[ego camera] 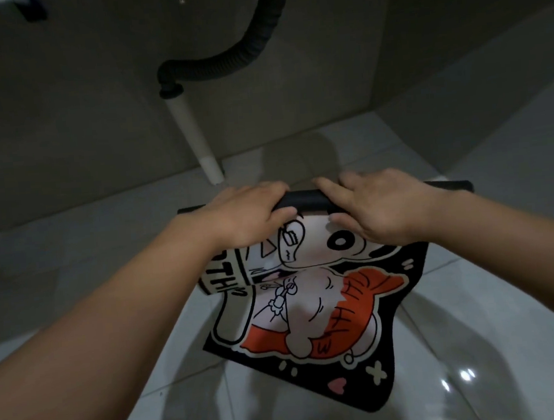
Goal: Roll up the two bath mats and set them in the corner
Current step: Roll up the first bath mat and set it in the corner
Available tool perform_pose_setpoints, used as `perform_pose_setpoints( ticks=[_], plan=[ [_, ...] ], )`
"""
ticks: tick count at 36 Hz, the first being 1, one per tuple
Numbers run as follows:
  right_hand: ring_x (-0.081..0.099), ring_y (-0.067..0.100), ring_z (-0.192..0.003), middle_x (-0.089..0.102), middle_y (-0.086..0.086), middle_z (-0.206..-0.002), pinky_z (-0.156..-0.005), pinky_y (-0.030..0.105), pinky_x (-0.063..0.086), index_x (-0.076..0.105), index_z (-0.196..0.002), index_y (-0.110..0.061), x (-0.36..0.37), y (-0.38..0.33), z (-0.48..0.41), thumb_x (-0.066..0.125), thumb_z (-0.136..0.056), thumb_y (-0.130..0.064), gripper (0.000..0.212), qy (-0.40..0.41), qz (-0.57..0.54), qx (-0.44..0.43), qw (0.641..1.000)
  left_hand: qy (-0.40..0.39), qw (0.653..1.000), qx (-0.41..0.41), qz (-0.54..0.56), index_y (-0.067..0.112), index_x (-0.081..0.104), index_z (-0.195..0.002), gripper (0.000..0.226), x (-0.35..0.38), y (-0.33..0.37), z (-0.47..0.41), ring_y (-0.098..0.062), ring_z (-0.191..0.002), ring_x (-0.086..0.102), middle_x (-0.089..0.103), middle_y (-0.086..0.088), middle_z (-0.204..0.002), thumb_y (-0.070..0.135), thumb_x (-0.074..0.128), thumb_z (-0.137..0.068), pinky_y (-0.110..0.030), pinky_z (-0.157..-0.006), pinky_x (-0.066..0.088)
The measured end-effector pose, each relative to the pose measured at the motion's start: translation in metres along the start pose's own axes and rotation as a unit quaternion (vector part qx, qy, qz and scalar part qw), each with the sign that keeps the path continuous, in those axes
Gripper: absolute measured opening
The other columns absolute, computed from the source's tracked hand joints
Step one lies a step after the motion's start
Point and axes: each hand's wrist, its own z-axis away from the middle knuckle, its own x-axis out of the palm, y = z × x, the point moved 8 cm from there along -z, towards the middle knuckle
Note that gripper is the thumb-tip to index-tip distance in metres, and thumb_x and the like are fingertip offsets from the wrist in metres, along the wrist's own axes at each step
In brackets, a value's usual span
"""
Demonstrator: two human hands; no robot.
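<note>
A black bath mat [313, 309] with a white and orange cartoon print lies on the pale tiled floor. Its far edge is curled into a thin black roll [304, 198] running left to right. My left hand [246, 214] grips the roll left of its middle, fingers over the top and thumb under. My right hand [373, 204] grips it just right of the middle in the same way. The near end of the mat lies flat towards me. A second mat is not in view.
A grey wall stands just beyond the roll. A white drain pipe [194, 140] slants down to the floor, joined to a black corrugated hose [224, 66] above. The wall corner [378, 109] lies to the back right. The floor tiles [479, 359] are glossy.
</note>
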Motion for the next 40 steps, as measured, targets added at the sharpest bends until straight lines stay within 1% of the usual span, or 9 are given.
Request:
perform_pose_setpoints(
  ticks=[5,8,11,15,20,25,29,35,40],
  plan=[
    [0.048,0.021,-0.075,0.05,0.003,-0.102,-0.064,0.034,0.042,0.031,-0.137,-0.025,0.005,0.007,-0.003,0.037,-0.096,-0.045,0.046,-0.047,-0.103,0.049,0.992,0.06,0.998,0.004,-0.014,0.026,0.046,-0.102,0.022,-0.004,-0.001,0.0,-0.016,-0.078,0.049,0.046,0.009,-0.085,0.046,0.05,-0.092,-0.031,-0.065,0.035],
    [0.054,0.021,-0.08,0.058,0.004,-0.099,-0.067,0.032,0.045,0.053,-0.112,-0.021,0.011,0.014,-0.004,0.058,-0.086,-0.038,0.031,-0.118,-0.165,0.09,0.975,0.057,0.998,0.005,-0.037,0.025,0.045,-0.095,0.022,-0.003,0.004,0.001,-0.02,-0.077,0.051,0.045,0.009,-0.077,0.04,0.058,-0.088,-0.029,-0.063,0.033],
    [0.049,0.018,-0.071,0.05,0.0,-0.087,-0.057,0.028,0.037,0.05,-0.088,-0.021,0.021,0.013,-0.007,0.065,-0.078,-0.028,0.019,-0.158,-0.191,0.117,0.962,0.068,0.995,0.006,-0.078,0.021,0.045,-0.098,0.018,-0.005,0.014,0.0,-0.029,-0.08,0.058,0.057,-0.003,-0.081,0.028,0.057,-0.086,-0.03,-0.061,0.033],
    [0.055,0.021,-0.072,0.056,0.006,-0.087,-0.057,0.032,0.042,0.046,-0.098,-0.02,0.033,0.012,-0.008,0.06,-0.081,-0.017,0.022,-0.178,-0.239,0.158,0.941,0.057,0.996,-0.014,-0.06,0.019,0.042,-0.102,0.022,0.001,0.012,-0.004,-0.027,-0.072,0.052,0.046,0.0,-0.074,0.015,0.055,-0.084,-0.032,-0.059,0.034],
    [0.039,0.018,-0.053,0.038,-0.006,-0.065,-0.041,0.029,0.02,0.042,-0.118,-0.018,0.011,-0.011,-0.009,0.048,-0.091,-0.02,0.027,-0.062,-0.034,0.042,0.997,-0.027,0.999,-0.028,0.003,0.025,0.043,-0.115,0.043,0.018,0.0,-0.003,-0.023,-0.078,0.058,0.059,0.003,-0.086,0.03,0.065,-0.078,-0.031,-0.064,0.043],
    [0.055,0.024,-0.064,0.055,0.0,-0.079,-0.048,0.029,0.028,0.047,-0.109,-0.016,-0.001,-0.021,-0.002,0.045,-0.092,-0.05,0.038,0.011,-0.01,0.009,1.0,-0.044,0.996,-0.035,0.065,0.024,0.055,-0.091,0.014,0.024,-0.002,-0.004,-0.025,-0.081,0.061,0.055,0.002,-0.077,0.031,0.065,-0.084,-0.031,-0.065,0.045],
    [0.06,0.024,-0.076,0.06,0.0,-0.085,-0.056,0.029,0.036,0.048,-0.104,-0.022,0.004,-0.008,-0.004,0.05,-0.083,-0.061,0.044,-0.055,-0.087,0.067,0.992,0.064,0.994,-0.01,-0.084,0.025,0.049,-0.093,0.032,0.012,0.01,-0.001,-0.02,-0.076,0.055,0.055,0.002,-0.08,0.054,0.059,-0.084,-0.03,-0.06,0.035],
    [0.061,0.02,-0.072,0.062,0.0,-0.08,-0.055,0.026,0.044,0.056,-0.097,-0.022,0.032,0.003,-0.002,0.071,-0.074,-0.022,0.027,-0.222,-0.333,0.145,0.905,0.174,0.977,0.009,-0.119,0.019,0.049,-0.098,0.036,0.012,0.032,0.006,-0.024,-0.082,0.061,0.063,-0.001,-0.094,0.048,0.061,-0.083,-0.031,-0.059,0.034],
    [0.062,0.027,-0.082,0.062,0.003,-0.086,-0.058,0.029,0.036,0.055,-0.103,-0.022,0.025,0.003,-0.004,0.061,-0.085,-0.03,0.021,-0.123,-0.171,0.121,0.97,0.084,0.993,-0.014,-0.08,0.021,0.042,-0.099,0.038,0.022,0.028,-0.004,-0.023,-0.085,0.06,0.058,0.0,-0.091,0.048,0.06,-0.079,-0.031,-0.06,0.037]
  ],
)
